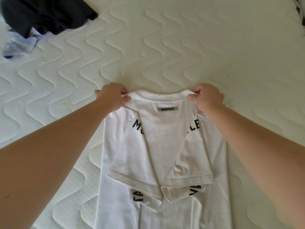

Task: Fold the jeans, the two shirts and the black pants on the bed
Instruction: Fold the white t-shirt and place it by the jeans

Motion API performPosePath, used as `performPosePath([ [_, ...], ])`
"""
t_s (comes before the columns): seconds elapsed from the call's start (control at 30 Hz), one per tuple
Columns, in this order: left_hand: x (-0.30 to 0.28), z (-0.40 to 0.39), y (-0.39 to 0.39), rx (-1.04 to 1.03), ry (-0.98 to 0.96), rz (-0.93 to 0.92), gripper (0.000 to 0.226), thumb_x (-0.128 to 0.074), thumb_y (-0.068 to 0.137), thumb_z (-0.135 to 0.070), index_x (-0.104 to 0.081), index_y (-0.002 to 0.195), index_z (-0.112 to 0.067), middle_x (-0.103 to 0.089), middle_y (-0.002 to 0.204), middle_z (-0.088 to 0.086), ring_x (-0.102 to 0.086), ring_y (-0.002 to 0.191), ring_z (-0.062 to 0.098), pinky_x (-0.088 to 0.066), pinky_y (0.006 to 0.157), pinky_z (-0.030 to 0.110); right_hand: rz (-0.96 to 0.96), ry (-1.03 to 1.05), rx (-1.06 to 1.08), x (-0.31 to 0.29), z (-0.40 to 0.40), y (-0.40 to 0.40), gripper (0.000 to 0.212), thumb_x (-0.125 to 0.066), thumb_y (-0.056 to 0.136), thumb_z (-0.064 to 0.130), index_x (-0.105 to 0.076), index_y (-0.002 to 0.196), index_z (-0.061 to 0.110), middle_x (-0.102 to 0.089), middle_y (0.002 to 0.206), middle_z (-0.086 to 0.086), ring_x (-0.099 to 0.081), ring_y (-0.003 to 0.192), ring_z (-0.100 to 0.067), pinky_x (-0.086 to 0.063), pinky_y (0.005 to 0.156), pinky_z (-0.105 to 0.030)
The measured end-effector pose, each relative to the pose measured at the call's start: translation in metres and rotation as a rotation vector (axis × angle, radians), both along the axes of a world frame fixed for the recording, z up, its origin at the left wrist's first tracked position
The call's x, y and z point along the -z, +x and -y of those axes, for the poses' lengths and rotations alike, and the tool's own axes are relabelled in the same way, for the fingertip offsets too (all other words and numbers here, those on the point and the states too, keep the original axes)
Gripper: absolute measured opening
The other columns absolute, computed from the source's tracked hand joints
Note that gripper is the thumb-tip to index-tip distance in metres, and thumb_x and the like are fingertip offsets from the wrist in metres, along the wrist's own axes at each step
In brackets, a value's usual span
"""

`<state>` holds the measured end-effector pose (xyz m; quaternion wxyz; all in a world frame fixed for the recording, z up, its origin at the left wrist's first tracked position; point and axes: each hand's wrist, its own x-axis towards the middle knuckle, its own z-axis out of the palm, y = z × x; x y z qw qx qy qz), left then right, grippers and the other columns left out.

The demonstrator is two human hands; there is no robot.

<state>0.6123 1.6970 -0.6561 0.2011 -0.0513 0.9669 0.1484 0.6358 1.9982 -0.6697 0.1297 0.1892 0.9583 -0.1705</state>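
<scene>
A white T-shirt [158,146] with black lettering lies on the bed, collar away from me, both sleeves folded inward over its middle. My left hand [112,95] pinches the left shoulder corner beside the collar. My right hand [206,96] pinches the right shoulder corner. A dark garment [47,15] lies crumpled at the far left of the bed, with a light striped garment [18,45] partly under it.
The quilted white mattress [181,47] stretches ahead and to the right of the shirt. A dark patch [299,12] shows at the far right corner.
</scene>
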Motion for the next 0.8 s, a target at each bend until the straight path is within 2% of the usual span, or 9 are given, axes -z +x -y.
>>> performPosePath([
  [0.17, 0.0, 0.001, -0.01, -0.026, 0.05, -0.048, 0.01, -0.068, 0.088, -0.036, -0.061, 0.093, -0.031, -0.064, 0.1, -0.008, -0.057, 0.104, 0.02, -0.032, 0.09, 0.04, -0.085, -0.026, 0.011, -0.003, -0.002, 0.003, 0.025, -0.069, 0.088, 0.04, -0.068, 0.109, 0.027, -0.069, 0.111, 0.002, -0.055, 0.114, -0.027, -0.031, 0.091, -0.035],
  [0.23, 0.007, 0.007, -0.001, -0.085, 0.087, -0.102, 0.02, -0.069, 0.086, -0.043, -0.061, 0.099, -0.03, -0.061, 0.104, -0.005, -0.055, 0.106, 0.021, -0.036, 0.093, 0.042, -0.179, -0.041, 0.029, -0.007, -0.004, 0.013, 0.027, -0.07, 0.087, 0.038, -0.066, 0.111, 0.026, -0.067, 0.113, 0.001, -0.053, 0.114, -0.029, -0.032, 0.092, -0.037],
  [0.3, 0.01, 0.017, 0.012, -0.205, 0.164, -0.135, 0.037, -0.068, 0.083, -0.053, -0.059, 0.108, -0.027, -0.06, 0.107, -0.004, -0.056, 0.105, 0.021, -0.043, 0.095, 0.044, -0.238, -0.06, 0.059, -0.009, -0.006, 0.031, 0.035, -0.067, 0.09, 0.036, -0.061, 0.123, 0.024, -0.06, 0.123, -0.004, -0.047, 0.119, -0.033, -0.033, 0.097, -0.042],
  [0.37, 0.009, 0.027, 0.025, -0.347, 0.319, -0.129, 0.047, -0.07, 0.083, -0.053, -0.056, 0.116, -0.021, -0.06, 0.106, -0.005, -0.059, 0.099, 0.019, -0.05, 0.087, 0.038, -0.264, -0.045, 0.097, -0.007, -0.011, 0.054, 0.045, -0.065, 0.092, 0.034, -0.053, 0.134, 0.023, -0.052, 0.133, -0.009, -0.043, 0.125, -0.036, -0.033, 0.1, -0.046],
  [0.47, 0.003, 0.036, 0.038, -0.495, 0.434, -0.076, 0.046, -0.076, 0.083, -0.041, -0.058, 0.117, -0.015, -0.062, 0.103, -0.003, -0.058, 0.088, 0.015, -0.045, 0.062, 0.026, -0.238, -0.152, 0.287, 0.004, -0.027, 0.081, 0.061, -0.068, 0.089, 0.035, -0.042, 0.143, 0.019, -0.047, 0.138, -0.012, -0.043, 0.127, -0.037, -0.036, 0.102, -0.05],
  [0.57, 0.004, 0.041, 0.038, -0.551, 0.513, -0.061, 0.032, -0.075, 0.086, -0.029, -0.066, 0.113, -0.014, -0.067, 0.097, -0.003, -0.06, 0.081, 0.012, -0.043, 0.058, 0.022, -0.243, -0.235, 0.543, 0.005, -0.04, 0.089, 0.063, -0.068, 0.09, 0.037, -0.042, 0.143, 0.015, -0.046, 0.139, -0.015, -0.046, 0.126, -0.037, -0.038, 0.105, -0.046],
  [0.63, 0.005, 0.043, 0.037, -0.615, 0.581, -0.048, 0.025, -0.075, 0.087, -0.021, -0.07, 0.11, -0.012, -0.069, 0.09, -0.005, -0.059, 0.074, 0.009, -0.045, 0.06, 0.022, -0.255, -0.274, 0.618, 0.001, -0.047, 0.089, 0.054, -0.064, 0.093, 0.036, -0.049, 0.138, 0.01, -0.053, 0.135, -0.016, -0.052, 0.122, -0.034, -0.039, 0.099, -0.034],
  [0.7, 0.007, 0.049, 0.038, -0.662, 0.63, -0.04, 0.022, -0.076, 0.086, -0.02, -0.072, 0.107, -0.015, -0.071, 0.091, -0.004, -0.065, 0.081, 0.014, -0.053, 0.072, 0.027, -0.223, -0.33, 0.558, -0.003, -0.055, 0.089, 0.041, -0.061, 0.096, 0.032, -0.061, 0.127, 0.004, -0.064, 0.124, -0.016, -0.06, 0.113, -0.029, -0.04, 0.088, -0.025],
  [0.8, 0.01, 0.057, 0.039, -0.703, 0.717, -0.013, 0.019, -0.076, 0.086, -0.017, -0.072, 0.104, -0.017, -0.074, 0.098, 0.002, -0.07, 0.099, 0.026, -0.055, 0.093, 0.035, -0.141, -0.368, 0.457, -0.007, -0.065, 0.085, 0.036, -0.062, 0.095, 0.03, -0.067, 0.12, 0.004, -0.068, 0.118, -0.016, -0.063, 0.109, -0.027, -0.044, 0.094, -0.032],
])
